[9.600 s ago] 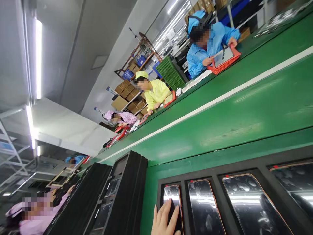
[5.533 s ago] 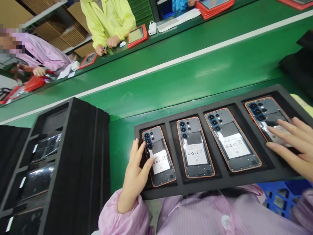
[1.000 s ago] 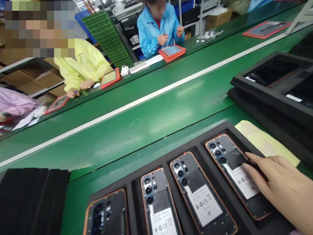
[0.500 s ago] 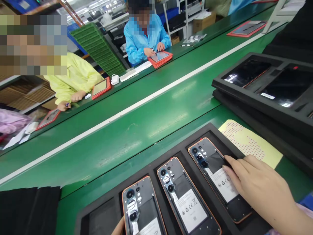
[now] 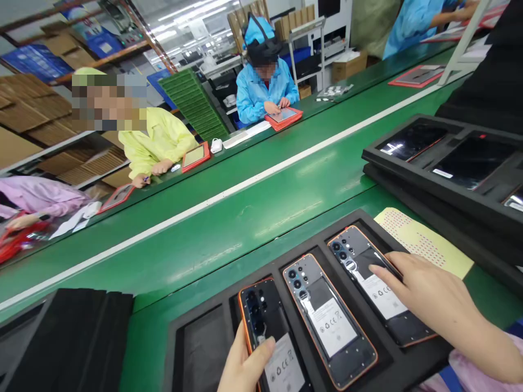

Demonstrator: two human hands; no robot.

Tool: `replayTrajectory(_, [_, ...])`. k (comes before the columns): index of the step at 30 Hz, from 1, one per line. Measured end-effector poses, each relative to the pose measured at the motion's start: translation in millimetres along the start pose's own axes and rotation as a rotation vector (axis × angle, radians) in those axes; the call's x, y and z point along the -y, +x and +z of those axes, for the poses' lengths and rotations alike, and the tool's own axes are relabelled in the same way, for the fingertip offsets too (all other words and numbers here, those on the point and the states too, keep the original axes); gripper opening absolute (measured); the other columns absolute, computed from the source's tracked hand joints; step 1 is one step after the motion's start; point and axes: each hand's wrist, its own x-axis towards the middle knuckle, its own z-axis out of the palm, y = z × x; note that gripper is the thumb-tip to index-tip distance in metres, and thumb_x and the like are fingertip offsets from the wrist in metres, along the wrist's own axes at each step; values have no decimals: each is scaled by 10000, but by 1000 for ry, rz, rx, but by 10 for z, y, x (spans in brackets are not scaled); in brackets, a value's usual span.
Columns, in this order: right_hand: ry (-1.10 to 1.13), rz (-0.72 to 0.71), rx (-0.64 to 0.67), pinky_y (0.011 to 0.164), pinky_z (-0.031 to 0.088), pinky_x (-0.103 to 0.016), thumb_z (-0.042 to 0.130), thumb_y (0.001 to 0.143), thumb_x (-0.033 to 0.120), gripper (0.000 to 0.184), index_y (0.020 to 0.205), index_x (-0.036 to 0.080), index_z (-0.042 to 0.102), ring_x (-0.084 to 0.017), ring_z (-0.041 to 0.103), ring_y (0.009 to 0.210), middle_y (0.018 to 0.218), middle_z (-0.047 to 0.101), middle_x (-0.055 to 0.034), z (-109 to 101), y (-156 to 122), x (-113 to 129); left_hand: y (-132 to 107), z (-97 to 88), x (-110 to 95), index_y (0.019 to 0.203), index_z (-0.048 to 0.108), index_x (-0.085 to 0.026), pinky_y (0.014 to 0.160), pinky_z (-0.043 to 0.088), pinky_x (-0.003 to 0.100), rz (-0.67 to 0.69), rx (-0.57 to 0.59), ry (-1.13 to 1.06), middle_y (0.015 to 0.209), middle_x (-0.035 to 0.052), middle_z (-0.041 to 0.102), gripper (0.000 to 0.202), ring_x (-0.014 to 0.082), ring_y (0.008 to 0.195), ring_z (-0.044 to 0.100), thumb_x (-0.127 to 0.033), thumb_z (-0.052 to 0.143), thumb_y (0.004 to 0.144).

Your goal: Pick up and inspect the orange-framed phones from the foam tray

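Three orange-edged smartphones lie back up in a black foam tray, each with camera lenses and a white printed label. My left hand grips the left smartphone by its left edge, thumb across its back; that phone looks tilted in its slot. On the far right smartphone, my right hand has its fingers along the right edge and its thumb over the back. Between them the middle smartphone rests untouched. Part of each hand's grip is hidden under the phones' edges.
Stacked foam trays with dark-screened phones stand at the right, beside a yellow dotted sticker sheet. More black foam trays stand at lower left. Across the green conveyor, co-workers handle items on red trays.
My left hand has come further into view, its thumb now over the left phone, which has tilted. My right thumb has shifted onto the right phone's back. The camera view has shifted.
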Motion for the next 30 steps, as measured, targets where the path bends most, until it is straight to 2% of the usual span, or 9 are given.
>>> replayTrajectory(4, [390, 121, 104, 405, 437, -270, 321, 820, 721, 563, 644, 225, 522, -183, 575, 455, 527, 585, -17, -317, 51, 41, -6, -30, -35, 1025, 567, -189, 675, 539, 355, -100, 46, -234, 719, 23, 694, 526, 236, 666, 685, -259, 737, 532])
replayTrajectory(6, [527, 180, 69, 468, 494, -272, 407, 820, 639, 466, 822, 206, 580, -207, 639, 573, 671, 667, -54, -437, 75, 173, -19, -95, -81, 1053, 567, -206, 645, 535, 334, -98, 73, -316, 692, -2, 680, 521, 194, 584, 664, -233, 712, 553])
replayTrajectory(9, [670, 139, 215, 516, 518, -277, 413, 815, 480, 313, 880, 207, 552, -219, 667, 655, 767, 696, -65, -388, 71, 501, -49, -178, -121, 1104, 552, -220, 625, 526, 314, -36, 91, -429, 669, -26, 664, 564, 160, 523, 632, -199, 677, 555])
replayTrajectory(11, [596, 104, 332, 492, 500, -297, 377, 794, 426, 241, 782, 222, 504, -229, 651, 580, 645, 663, -49, -226, 42, 721, -73, -217, -116, 1121, 540, -218, 627, 521, 312, -34, 111, -476, 651, -33, 654, 574, 151, 505, 618, -189, 662, 560])
replayTrajectory(14, [243, 92, 363, 394, 403, -315, 349, 801, 391, 205, 745, 227, 456, -264, 583, 420, 433, 531, -15, 20, -7, 924, -105, -254, -90, 1128, 521, -219, 653, 514, 309, -17, 183, -535, 721, -18, 678, 578, 151, 546, 629, -173, 660, 569])
replayTrajectory(18, [65, 54, 365, 377, 379, -319, 390, 806, 417, 245, 757, 210, 511, -292, 588, 408, 437, 560, -42, 156, 4, 986, -114, -265, -82, 1071, 527, -204, 756, 510, 321, 50, 257, -621, 863, 11, 700, 552, 187, 734, 672, -112, 644, 540])
replayTrajectory(21, [262, 133, 366, 457, 482, -371, 420, 738, 514, 374, 828, 190, 583, -310, 653, 552, 613, 671, -96, 170, 42, 987, -98, -256, -76, 999, 540, -185, 770, 513, 347, 14, 287, -667, 764, 7, 682, 445, 200, 737, 674, -122, 642, 570])
replayTrajectory(25, [683, 249, 539, 624, 558, -378, 529, 600, 613, 469, 816, 208, 623, -316, 674, 763, 820, 715, -85, 36, 38, 1037, -96, -240, -51, 979, 543, -180, 767, 520, 368, -26, 306, -716, 787, 32, 679, 348, 219, 778, 679, -295, 700, 691])
replayTrajectory(30, [1056, 704, 462, 463, 545, -401, 658, 495, 525, 507, 909, 235, 614, -320, 655, 609, 771, 711, -79, -340, -5, 1301, -67, -180, -48, 943, 546, -172, 786, 515, 362, 13, 242, -716, 776, 28, 672, 421, 212, 780, 675, -440, 735, 679])
